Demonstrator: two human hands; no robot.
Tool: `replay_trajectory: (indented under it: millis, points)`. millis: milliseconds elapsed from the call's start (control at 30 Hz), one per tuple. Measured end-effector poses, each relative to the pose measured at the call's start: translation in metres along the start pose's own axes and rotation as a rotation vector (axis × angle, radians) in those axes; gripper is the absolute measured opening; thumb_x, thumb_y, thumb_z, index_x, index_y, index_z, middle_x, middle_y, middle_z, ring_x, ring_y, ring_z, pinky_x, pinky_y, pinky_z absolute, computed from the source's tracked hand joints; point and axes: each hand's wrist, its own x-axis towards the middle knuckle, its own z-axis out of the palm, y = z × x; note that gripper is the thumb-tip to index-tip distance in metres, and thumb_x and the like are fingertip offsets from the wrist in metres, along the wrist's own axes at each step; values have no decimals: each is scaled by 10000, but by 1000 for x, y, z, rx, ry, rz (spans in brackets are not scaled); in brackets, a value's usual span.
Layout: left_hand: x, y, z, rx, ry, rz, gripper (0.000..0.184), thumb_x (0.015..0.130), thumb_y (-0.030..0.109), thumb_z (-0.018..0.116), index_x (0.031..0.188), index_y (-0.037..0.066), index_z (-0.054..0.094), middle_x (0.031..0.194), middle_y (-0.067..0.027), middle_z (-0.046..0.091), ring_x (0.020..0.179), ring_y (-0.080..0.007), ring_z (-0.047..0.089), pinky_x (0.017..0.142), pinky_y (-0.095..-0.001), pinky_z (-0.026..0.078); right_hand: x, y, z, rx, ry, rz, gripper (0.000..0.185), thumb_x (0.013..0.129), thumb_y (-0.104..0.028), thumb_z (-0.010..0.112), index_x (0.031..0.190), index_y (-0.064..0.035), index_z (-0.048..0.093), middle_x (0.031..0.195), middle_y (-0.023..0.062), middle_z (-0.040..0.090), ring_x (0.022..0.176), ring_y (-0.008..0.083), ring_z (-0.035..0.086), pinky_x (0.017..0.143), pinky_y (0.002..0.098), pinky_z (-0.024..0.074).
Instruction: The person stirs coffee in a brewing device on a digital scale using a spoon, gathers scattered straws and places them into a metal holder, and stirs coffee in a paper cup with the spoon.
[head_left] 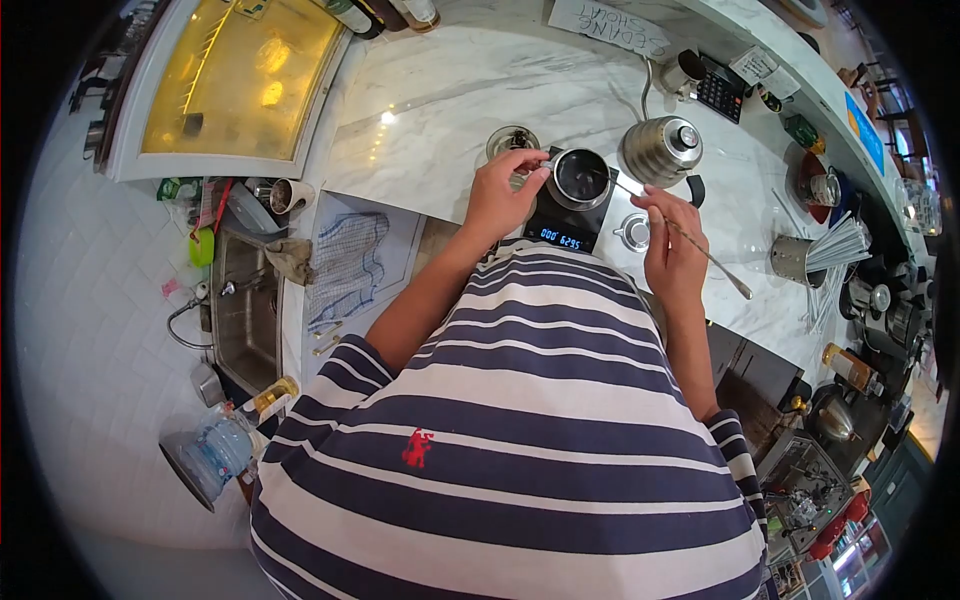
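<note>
My right hand (675,242) is closed around a long thin bar spoon (715,262), whose far end reaches into a small round metal cup (582,198) with dark contents. The thumb and fingers of my left hand (502,193) pinch the left side of this cup, where a handle seems to be. Under the cup lies a black digital scale (588,224) with a lit blue display. Just behind my left fingers stands a glass (512,136) with something dark inside. A small round metal piece (635,232) rests on the counter between the scale and my right hand.
A steel kettle (655,152) stands beyond my right hand on the marble counter (440,110). Farther right are a calculator (720,92) and a metal holder of straws (793,258). A sink (250,330) and a large water bottle (215,450) are at left.
</note>
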Motion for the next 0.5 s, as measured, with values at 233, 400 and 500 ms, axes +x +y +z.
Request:
replay_trajectory:
  millis: [233,400,500]
  points:
    - [-2,2,2,-23,-6,-12,250,963,133,741,1192,32,754,1079,-113,772,952,-201,721,900,-327,558,3,-6,14,5,32,-2,118,1014,-63,652,1092,-48,739,1102,139,758,1064,325,705,945,425,511]
    - [-3,2,0,2,5,-5,262,961,131,744,1205,38,755,1078,-113,772,952,-200,721,901,-330,558,-1,2,6,11,39,24,111,1024,-72,647,1090,-51,733,1096,133,763,1047,326,707,939,420,514]
    - [-3,3,0,3,10,-9,268,959,131,746,1210,40,755,1070,-112,772,945,-199,719,895,-330,557,-3,0,8,43,27,-9,109,1020,-67,648,1083,-54,736,1091,132,764,1035,325,708,935,417,514]
